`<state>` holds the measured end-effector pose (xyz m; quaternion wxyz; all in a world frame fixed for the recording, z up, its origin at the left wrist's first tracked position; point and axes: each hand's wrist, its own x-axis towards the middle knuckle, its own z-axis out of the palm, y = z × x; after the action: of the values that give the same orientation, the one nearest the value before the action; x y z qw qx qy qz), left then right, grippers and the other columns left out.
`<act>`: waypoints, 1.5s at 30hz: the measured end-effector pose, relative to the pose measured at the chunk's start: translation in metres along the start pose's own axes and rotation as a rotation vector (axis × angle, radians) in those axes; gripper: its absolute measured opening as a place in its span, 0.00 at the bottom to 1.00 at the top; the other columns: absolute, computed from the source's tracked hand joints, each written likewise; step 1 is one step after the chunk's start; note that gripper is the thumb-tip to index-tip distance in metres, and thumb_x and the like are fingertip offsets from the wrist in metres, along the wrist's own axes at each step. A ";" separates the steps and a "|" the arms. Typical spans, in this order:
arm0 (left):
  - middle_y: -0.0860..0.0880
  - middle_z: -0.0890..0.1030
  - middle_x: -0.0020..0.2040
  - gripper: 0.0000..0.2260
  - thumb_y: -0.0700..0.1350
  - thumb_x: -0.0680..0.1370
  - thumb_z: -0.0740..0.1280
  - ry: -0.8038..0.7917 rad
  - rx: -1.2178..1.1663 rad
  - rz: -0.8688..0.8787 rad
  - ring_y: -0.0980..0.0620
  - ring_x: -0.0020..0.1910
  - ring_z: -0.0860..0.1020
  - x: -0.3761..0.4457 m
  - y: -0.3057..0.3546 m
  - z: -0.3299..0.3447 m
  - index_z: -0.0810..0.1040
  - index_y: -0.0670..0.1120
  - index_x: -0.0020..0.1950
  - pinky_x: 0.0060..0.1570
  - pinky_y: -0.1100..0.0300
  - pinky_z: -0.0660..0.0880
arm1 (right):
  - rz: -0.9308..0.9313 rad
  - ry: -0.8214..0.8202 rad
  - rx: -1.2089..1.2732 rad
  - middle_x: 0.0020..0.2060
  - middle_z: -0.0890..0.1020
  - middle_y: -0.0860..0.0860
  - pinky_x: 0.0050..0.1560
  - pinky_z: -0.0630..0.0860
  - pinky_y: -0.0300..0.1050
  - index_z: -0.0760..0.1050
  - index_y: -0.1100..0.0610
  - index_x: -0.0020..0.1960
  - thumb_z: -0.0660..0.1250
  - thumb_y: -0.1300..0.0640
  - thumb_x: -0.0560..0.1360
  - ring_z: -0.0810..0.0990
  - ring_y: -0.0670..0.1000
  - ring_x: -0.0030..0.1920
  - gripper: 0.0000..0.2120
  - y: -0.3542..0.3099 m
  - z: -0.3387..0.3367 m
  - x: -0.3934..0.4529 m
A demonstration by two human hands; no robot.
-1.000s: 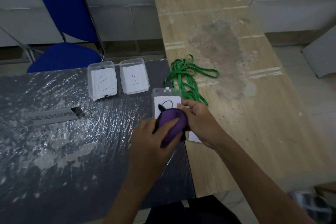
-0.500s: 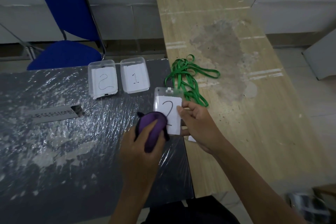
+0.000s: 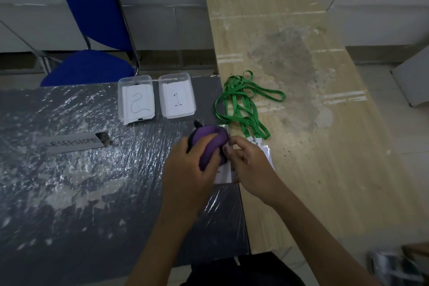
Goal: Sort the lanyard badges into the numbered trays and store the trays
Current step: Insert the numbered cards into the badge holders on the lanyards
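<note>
My left hand [image 3: 188, 169] grips a bunched purple cloth [image 3: 209, 141] and presses it onto a clear badge holder [image 3: 224, 173], hiding most of its white card. My right hand [image 3: 249, 165] holds that badge by its right edge, fingers curled on it. Another badge [image 3: 267, 152] peeks out under my right hand. Green lanyards [image 3: 241, 104] trail from the badges onto the wooden table. Two clear trays stand at the back of the grey table: tray 2 [image 3: 135, 102] on the left, tray 1 [image 3: 177, 98] on the right.
The grey table [image 3: 69, 181] is wrapped in wrinkled plastic film and bears a grey label strip [image 3: 74, 144]. The wooden table [image 3: 313, 146] adjoins it on the right. A blue chair [image 3: 92, 37] stands behind the trays, against the wall.
My left hand has moved the purple cloth right and up, back over the badge card, covering the "2" that showed half a second ago. My right hand has stayed at the badge's edge.
</note>
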<state>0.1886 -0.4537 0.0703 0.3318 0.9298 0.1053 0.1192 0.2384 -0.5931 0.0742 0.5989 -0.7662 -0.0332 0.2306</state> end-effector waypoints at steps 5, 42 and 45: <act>0.47 0.75 0.50 0.18 0.55 0.79 0.64 -0.059 0.032 0.169 0.47 0.46 0.74 0.001 0.004 0.005 0.77 0.54 0.68 0.43 0.52 0.74 | 0.051 0.025 0.093 0.43 0.82 0.61 0.47 0.79 0.67 0.76 0.50 0.54 0.57 0.66 0.81 0.82 0.62 0.43 0.14 -0.006 -0.007 0.000; 0.59 0.76 0.58 0.24 0.67 0.71 0.68 -0.289 -0.374 -0.071 0.63 0.55 0.74 -0.033 0.003 0.016 0.76 0.61 0.66 0.55 0.72 0.69 | 0.404 0.133 0.800 0.35 0.86 0.53 0.48 0.79 0.46 0.85 0.53 0.31 0.54 0.48 0.83 0.84 0.50 0.40 0.29 -0.008 0.004 -0.004; 0.58 0.76 0.58 0.18 0.61 0.75 0.67 -0.221 -0.303 -0.034 0.60 0.53 0.76 -0.031 0.002 0.012 0.77 0.61 0.65 0.54 0.67 0.71 | 0.445 0.085 0.923 0.43 0.85 0.56 0.51 0.77 0.50 0.86 0.55 0.36 0.51 0.46 0.82 0.83 0.52 0.44 0.30 -0.003 0.002 -0.003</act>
<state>0.1626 -0.4706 0.0577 0.4795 0.8748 0.0647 0.0254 0.2359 -0.5911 0.0771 0.8119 -0.4193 0.2603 0.3119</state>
